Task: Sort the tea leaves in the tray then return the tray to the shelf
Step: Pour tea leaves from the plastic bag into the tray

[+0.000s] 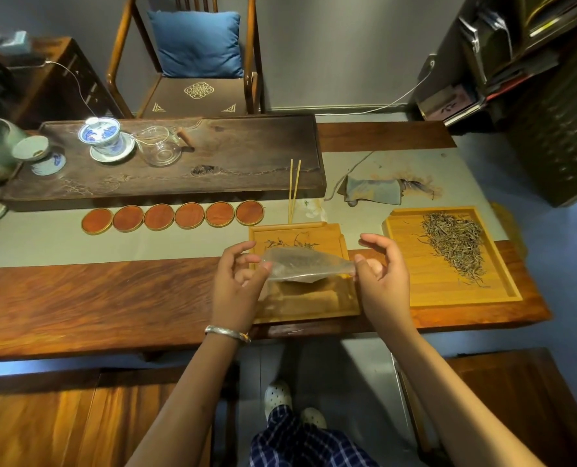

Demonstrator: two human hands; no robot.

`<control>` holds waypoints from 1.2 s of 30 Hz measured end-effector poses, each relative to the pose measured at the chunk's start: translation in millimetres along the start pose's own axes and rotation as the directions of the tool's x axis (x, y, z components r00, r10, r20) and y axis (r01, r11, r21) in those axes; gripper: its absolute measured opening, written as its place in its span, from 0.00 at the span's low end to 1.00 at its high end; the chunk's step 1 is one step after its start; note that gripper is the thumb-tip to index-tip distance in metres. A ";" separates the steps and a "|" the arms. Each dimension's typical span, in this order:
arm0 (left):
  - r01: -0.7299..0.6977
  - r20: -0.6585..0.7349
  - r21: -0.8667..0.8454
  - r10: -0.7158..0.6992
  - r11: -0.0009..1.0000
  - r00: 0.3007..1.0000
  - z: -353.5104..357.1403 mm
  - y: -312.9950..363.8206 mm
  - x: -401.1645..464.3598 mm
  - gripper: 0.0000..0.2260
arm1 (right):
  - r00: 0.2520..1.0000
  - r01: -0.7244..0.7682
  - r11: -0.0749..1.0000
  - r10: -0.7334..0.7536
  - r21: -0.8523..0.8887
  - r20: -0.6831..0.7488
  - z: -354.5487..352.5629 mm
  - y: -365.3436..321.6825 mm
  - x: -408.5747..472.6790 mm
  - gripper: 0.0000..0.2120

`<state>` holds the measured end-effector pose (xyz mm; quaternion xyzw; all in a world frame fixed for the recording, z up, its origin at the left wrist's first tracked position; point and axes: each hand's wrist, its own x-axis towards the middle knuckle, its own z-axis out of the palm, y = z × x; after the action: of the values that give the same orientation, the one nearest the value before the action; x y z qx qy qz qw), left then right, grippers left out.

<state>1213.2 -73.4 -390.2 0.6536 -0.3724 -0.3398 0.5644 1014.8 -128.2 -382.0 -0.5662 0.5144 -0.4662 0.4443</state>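
Clear, limp bag [309, 266] pinched between left hand [238, 281] and right hand [383, 273]; likely light, slippery: hold corners.

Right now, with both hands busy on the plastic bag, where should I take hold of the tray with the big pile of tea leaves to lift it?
Probably by the raised side rims of the tray, one hand on each long side, coming in from the near table edge. The tea leaves lie loose toward its far right, so keep it level. First the left hand and right hand must let go of the plastic bag.
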 end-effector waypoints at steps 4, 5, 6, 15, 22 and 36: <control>-0.052 -0.038 -0.002 0.052 0.999 0.998 -2.7 4.1 1.3 0.16 | 0.999 0.035 0.999 -0.035 -0.021 0.000 1.0 -1.1 -0.3 0.14; -0.052 -0.048 0.003 0.052 0.999 0.997 -3.4 2.9 1.4 0.16 | 1.000 0.022 0.999 -0.021 -0.038 0.015 1.8 -0.3 -0.7 0.14; -0.039 -0.054 0.010 0.039 0.999 0.998 -3.9 1.7 1.5 0.16 | 1.000 0.003 0.999 -0.001 -0.053 0.028 2.5 1.6 -0.9 0.14; 0.195 0.021 0.130 -0.199 0.972 0.980 -8.2 -23.4 -1.6 0.15 | 0.989 -0.129 0.991 0.131 -0.031 0.069 6.5 7.7 -7.1 0.17; 0.427 0.230 0.310 -0.503 0.849 0.833 -6.2 -30.8 -11.9 0.21 | 0.983 -0.169 0.985 0.167 0.018 0.080 0.5 11.5 -20.2 0.14; 0.077 0.348 0.147 -0.125 0.986 0.929 -0.7 -4.9 -13.4 0.11 | 0.791 -0.546 0.811 0.582 -0.210 0.189 -8.1 28.6 -17.9 0.20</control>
<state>1207.7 -61.0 -394.7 0.6352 -0.4556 -0.4560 0.4254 1001.4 -112.7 -410.0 -0.4701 0.6337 -0.2001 0.5808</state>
